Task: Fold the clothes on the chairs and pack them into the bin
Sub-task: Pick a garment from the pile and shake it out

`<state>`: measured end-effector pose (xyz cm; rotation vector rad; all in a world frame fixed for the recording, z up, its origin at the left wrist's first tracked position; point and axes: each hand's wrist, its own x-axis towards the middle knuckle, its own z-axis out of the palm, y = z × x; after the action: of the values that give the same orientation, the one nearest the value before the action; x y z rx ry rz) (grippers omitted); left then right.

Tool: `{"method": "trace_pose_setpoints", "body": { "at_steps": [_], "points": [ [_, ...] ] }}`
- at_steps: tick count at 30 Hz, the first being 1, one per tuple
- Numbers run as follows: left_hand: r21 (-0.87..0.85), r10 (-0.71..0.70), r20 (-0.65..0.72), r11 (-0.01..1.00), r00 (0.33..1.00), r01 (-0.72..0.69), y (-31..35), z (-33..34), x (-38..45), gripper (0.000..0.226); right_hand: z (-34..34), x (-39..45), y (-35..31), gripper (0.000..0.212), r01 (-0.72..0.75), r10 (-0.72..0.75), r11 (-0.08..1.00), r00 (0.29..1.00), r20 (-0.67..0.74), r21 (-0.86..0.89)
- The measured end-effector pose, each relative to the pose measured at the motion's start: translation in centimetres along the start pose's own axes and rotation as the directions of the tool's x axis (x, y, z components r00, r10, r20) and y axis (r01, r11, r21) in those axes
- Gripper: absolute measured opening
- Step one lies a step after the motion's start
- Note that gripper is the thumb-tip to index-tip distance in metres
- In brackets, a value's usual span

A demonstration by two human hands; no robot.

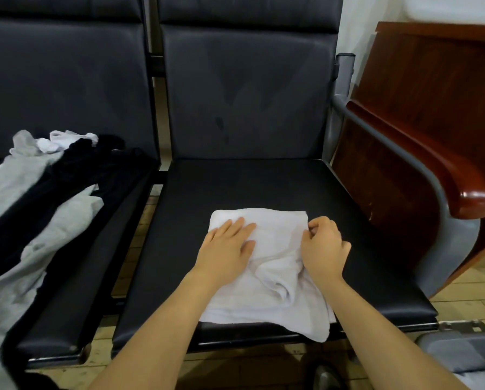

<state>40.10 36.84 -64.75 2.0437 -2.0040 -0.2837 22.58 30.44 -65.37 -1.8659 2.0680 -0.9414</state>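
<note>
We stand over two black padded chairs set side by side. The right chair (235, 192) carries a white garment (266, 280) on the front half of its seat, partly folded, with one corner hanging over the front edge. The left chair (66, 80) holds a loose heap of grey clothes (16, 190), black clothes (75, 175) and small white pieces (58, 140), spread from the back of the seat to its front edge. Beside the right chair's outer edge stands a dark red wooden desk (432, 108). At the lower right corner we see part of a grey bin (461, 356). Our left hand (225, 249) lies flat on the white garment, fingers straight, pressing it down. Our right hand (324, 246) has its fingers curled, pinching the cloth near the garment's far right corner. The two hands are near each other but apart.
</note>
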Motion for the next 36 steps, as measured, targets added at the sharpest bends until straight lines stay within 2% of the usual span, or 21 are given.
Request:
{"method": "trace_pose_setpoints", "body": {
  "at_steps": [2,4,6,7,10,12,18,20,22,24,26,28,31,36],
  "points": [
    [0.022,-0.030,0.071,0.999,0.997,0.028,-0.2,0.2,0.0,0.048,0.1,-0.2,0.1,0.032,0.067,-0.067,0.998,0.998,0.021,0.000],
    [0.029,-0.041,0.089,0.999,0.995,0.039,-0.3,0.3,0.1,0.049,-0.3,-0.2,-0.3,0.043,0.251,-0.256,0.964,0.965,0.063,0.085],
    [0.038,-0.056,0.094,0.998,0.994,0.053,-0.4,0.4,0.2,0.050,-0.5,0.0,-0.8,0.044,0.391,-0.421,0.905,0.878,0.226,0.168],
    [0.038,-0.069,0.097,0.997,0.993,0.065,-0.4,0.5,0.2,0.051,-0.4,0.0,-0.8,0.044,0.403,-0.440,0.898,0.833,0.337,0.177],
    [0.017,-0.121,0.099,0.993,0.988,0.120,-1.0,0.7,0.5,0.055,0.4,0.7,0.0,0.054,0.428,-0.311,0.900,0.761,0.569,-0.081],
    [0.015,-0.132,0.102,0.991,0.986,0.131,-1.2,0.7,0.6,0.058,0.7,1.3,0.2,0.057,0.420,-0.216,0.885,0.753,0.622,-0.202],
    [0.062,-0.044,0.164,0.997,0.986,0.034,-1.1,-0.9,-0.7,0.056,0.3,1.2,-0.6,0.051,0.386,-0.175,0.884,0.797,0.578,-0.264],
    [0.061,-0.019,0.178,0.998,0.984,0.008,-1.4,-1.3,-1.8,0.055,-0.5,0.4,-0.7,0.046,0.358,-0.229,0.921,0.820,0.524,-0.157],
    [0.059,0.013,0.191,0.998,0.982,-0.025,-1.9,-1.7,-2.8,0.055,-1.8,-0.9,-1.0,0.035,0.326,-0.307,0.944,0.822,0.479,0.046],
    [0.049,0.059,0.210,0.996,0.976,-0.070,-2.1,-2.1,-4.0,0.055,-3.1,-2.2,-1.4,0.027,0.327,-0.380,0.925,0.788,0.485,0.194],
    [0.042,0.110,0.237,0.991,0.965,-0.123,-2.0,-2.6,-5.2,0.056,-3.9,-3.2,-1.5,0.024,0.350,-0.432,0.902,0.744,0.510,0.253],
    [0.067,0.155,0.266,0.982,0.951,-0.179,-1.7,-3.0,-6.3,0.059,-4.2,-3.9,-1.4,0.026,0.385,-0.459,0.888,0.724,0.515,0.250],
    [0.117,0.187,0.278,0.967,0.942,-0.226,-1.3,-3.1,-7.6,0.064,-4.3,-5.0,-1.0,0.028,0.376,-0.426,0.904,0.754,0.501,0.202],
    [0.165,0.270,0.193,0.939,0.943,-0.303,-1.0,-2.5,-8.4,0.061,-4.8,-6.1,-1.4,0.011,0.416,-0.441,0.896,0.803,0.401,0.154]
  ]
}}
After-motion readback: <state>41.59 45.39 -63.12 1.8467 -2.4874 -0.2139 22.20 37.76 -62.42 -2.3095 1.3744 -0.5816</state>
